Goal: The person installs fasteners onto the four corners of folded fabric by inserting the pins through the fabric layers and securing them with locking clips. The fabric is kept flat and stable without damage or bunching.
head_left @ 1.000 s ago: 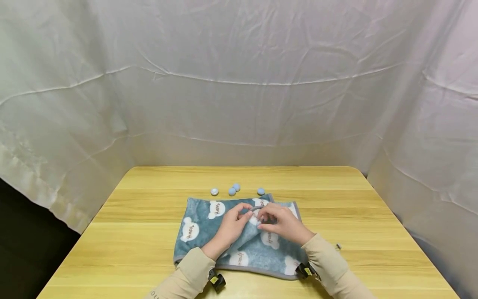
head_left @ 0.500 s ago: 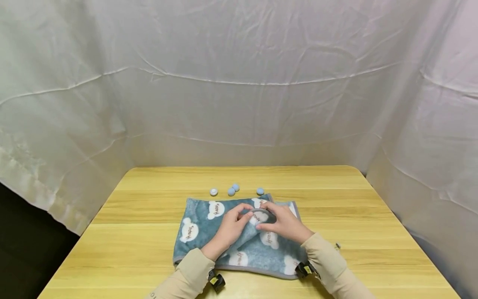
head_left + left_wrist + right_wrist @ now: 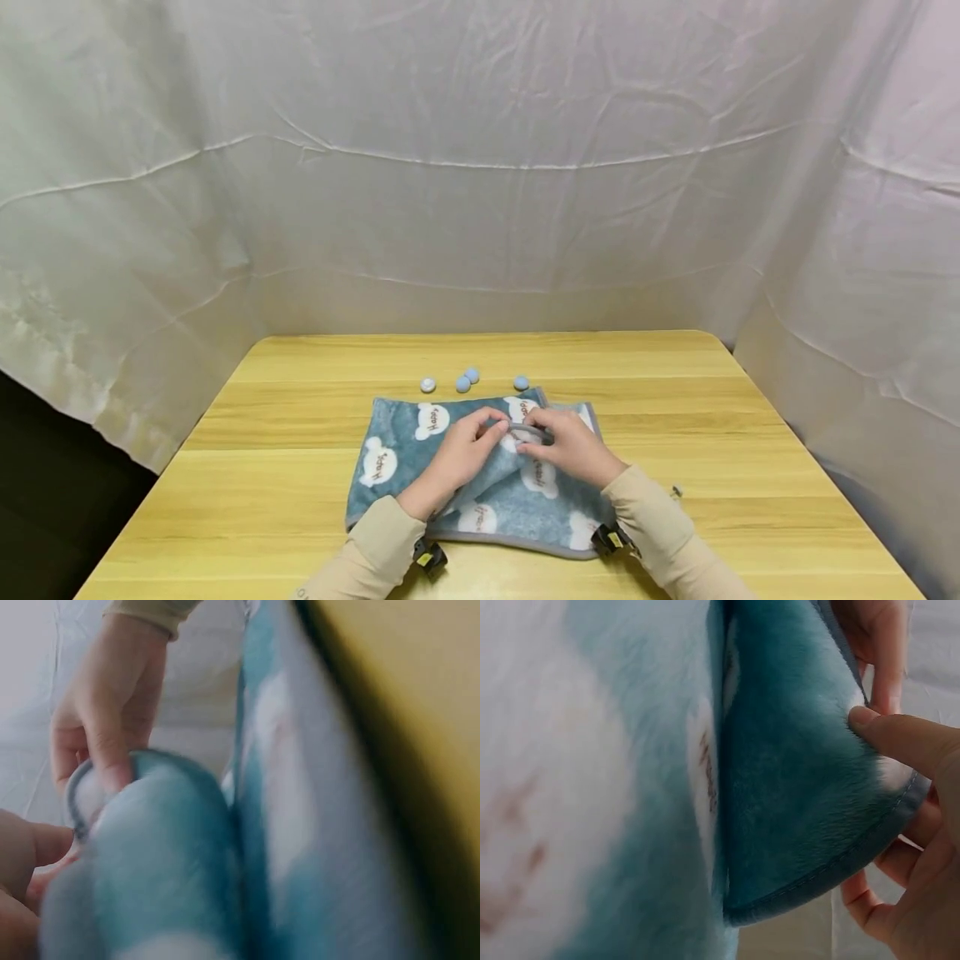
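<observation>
A blue-green fleece blanket (image 3: 487, 492) with white bear heads and grey binding lies folded on the wooden table in the head view. Its raised grey edge runs between my two hands. With thumb and fingers my left hand (image 3: 468, 450) pinches that edge at the middle of the blanket. Just to the right, my right hand (image 3: 573, 446) grips the same edge. In the right wrist view the right thumb (image 3: 900, 739) presses the near face of the fleece, fingers behind it. The left wrist view shows the left fingertips (image 3: 52, 844) at the binding.
Beyond the blanket sit several small round pale blue pieces (image 3: 521, 382) and a white one (image 3: 427, 385). A tiny pale object (image 3: 677, 492) lies right of the right sleeve. Pale cloth (image 3: 480, 208) hangs around the wooden table (image 3: 285, 433).
My right fingers have moved from loosely spread to holding the grey edge. The flap between the hands bowed out, then flattened into a narrower curve. My left hand has stayed nearly in place.
</observation>
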`<move>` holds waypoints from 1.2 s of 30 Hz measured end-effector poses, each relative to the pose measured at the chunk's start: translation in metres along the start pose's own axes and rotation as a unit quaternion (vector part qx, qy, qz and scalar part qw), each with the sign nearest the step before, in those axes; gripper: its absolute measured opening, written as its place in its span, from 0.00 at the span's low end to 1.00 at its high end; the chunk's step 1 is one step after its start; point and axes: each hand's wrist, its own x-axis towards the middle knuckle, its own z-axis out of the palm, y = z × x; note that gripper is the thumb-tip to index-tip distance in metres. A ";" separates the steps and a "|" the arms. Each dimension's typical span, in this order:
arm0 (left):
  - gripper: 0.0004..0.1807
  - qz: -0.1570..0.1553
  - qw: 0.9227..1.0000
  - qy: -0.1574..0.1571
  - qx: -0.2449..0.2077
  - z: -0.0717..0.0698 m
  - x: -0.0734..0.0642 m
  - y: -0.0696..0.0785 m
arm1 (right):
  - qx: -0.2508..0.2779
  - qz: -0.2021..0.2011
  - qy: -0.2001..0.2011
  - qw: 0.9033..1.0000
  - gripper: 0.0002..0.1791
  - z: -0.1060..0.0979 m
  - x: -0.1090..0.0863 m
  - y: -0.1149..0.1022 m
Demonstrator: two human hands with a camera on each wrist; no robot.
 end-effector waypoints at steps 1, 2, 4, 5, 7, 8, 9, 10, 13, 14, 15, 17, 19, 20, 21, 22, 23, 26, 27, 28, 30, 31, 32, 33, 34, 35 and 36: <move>0.18 -0.001 1.000 -0.004 0.006 -0.003 0.001 0.002 | -0.012 -0.017 0.006 1.000 0.11 0.001 0.000 0.001; 0.19 -0.002 1.000 -0.007 0.009 -0.006 0.002 0.003 | -0.024 -0.035 0.012 0.999 0.11 0.001 -0.001 0.002; 0.21 -0.009 1.000 -0.016 0.012 -0.013 0.006 0.006 | -0.050 -0.067 0.026 0.996 0.12 0.002 -0.001 0.003; 0.21 -0.011 1.000 -0.019 0.012 -0.016 0.008 0.007 | -0.060 -0.081 0.031 0.994 0.12 0.003 -0.002 0.004; 0.20 -0.020 0.999 -0.030 0.016 -0.024 0.014 0.010 | -0.081 -0.099 0.038 0.991 0.12 0.003 -0.002 0.004; 0.19 -0.021 0.999 -0.036 0.025 -0.027 0.018 0.012 | -0.091 -0.104 0.040 0.990 0.12 0.003 -0.002 0.004; 0.18 -0.023 0.998 -0.043 0.036 -0.031 0.021 0.014 | -0.099 -0.107 0.040 0.988 0.12 0.003 -0.003 0.003; 0.16 -0.022 0.997 -0.049 0.050 -0.034 0.026 0.017 | -0.106 -0.110 0.040 0.987 0.12 0.003 -0.003 0.003; 0.10 -0.006 0.992 -0.058 0.113 -0.041 0.042 0.023 | -0.120 -0.109 0.034 0.986 0.12 0.002 -0.004 0.001; 0.10 -0.002 0.989 -0.061 0.133 -0.043 0.048 0.025 | -0.122 -0.110 0.032 0.986 0.12 0.002 -0.004 0.000; 0.09 0.001 0.986 -0.063 0.153 -0.044 0.055 0.026 | -0.125 -0.111 0.030 0.985 0.12 0.002 -0.004 -0.001; 0.10 0.009 0.979 -0.065 0.192 -0.046 0.067 0.026 | -0.132 -0.117 0.026 0.984 0.11 0.002 -0.004 -0.002; 0.12 0.011 0.973 -0.072 0.218 -0.047 0.079 0.026 | -0.137 -0.126 0.024 0.982 0.11 0.003 -0.004 -0.003; 0.12 0.013 0.971 -0.075 0.228 -0.047 0.085 0.026 | -0.140 -0.129 0.025 0.981 0.12 0.003 -0.005 -0.003; 0.13 0.013 0.969 -0.078 0.234 -0.047 0.090 0.026 | -0.142 -0.133 0.026 0.981 0.12 0.004 -0.005 -0.003; 0.14 0.013 0.967 -0.080 0.240 -0.046 0.095 0.025 | -0.144 -0.136 0.026 0.980 0.12 0.004 -0.005 -0.002; 0.15 0.013 0.966 -0.085 0.245 -0.045 0.100 0.024 | -0.145 -0.138 0.027 0.979 0.12 0.004 -0.006 -0.002; 0.17 0.022 0.961 -0.098 0.258 -0.039 0.114 0.019 | -0.148 -0.143 0.026 0.978 0.12 0.004 -0.006 -0.002; 0.18 0.026 0.959 -0.103 0.263 -0.037 0.118 0.017 | -0.148 -0.144 0.024 0.978 0.12 0.003 -0.006 -0.001; 0.18 0.031 0.957 -0.108 0.268 -0.034 0.123 0.014 | -0.149 -0.146 0.022 0.978 0.12 0.003 -0.005 -0.001; 0.19 0.042 0.953 -0.118 0.276 -0.028 0.131 0.008 | -0.152 -0.150 0.019 0.977 0.12 0.003 -0.005 0.000; 0.20 0.047 0.951 -0.122 0.281 -0.026 0.135 0.005 | -0.153 -0.151 0.017 0.976 0.12 0.002 -0.004 0.001; 0.20 0.051 0.948 -0.127 0.288 -0.023 0.139 0.002 | -0.155 -0.153 0.016 0.976 0.12 0.003 -0.004 0.002; 0.20 0.052 0.945 -0.131 0.295 -0.020 0.142 -0.001 | -0.159 -0.154 0.015 0.975 0.12 0.003 -0.004 0.002; 0.20 0.052 0.942 -0.136 0.303 -0.017 0.145 -0.004 | -0.163 -0.156 0.014 0.974 0.12 0.003 -0.003 0.003; 0.20 0.053 0.938 -0.141 0.313 -0.014 0.147 -0.006 | -0.166 -0.158 0.013 0.973 0.12 0.003 -0.003 0.004; 0.20 0.053 0.933 -0.146 0.326 -0.011 0.150 -0.008 | -0.169 -0.158 0.012 0.973 0.12 0.003 -0.003 0.004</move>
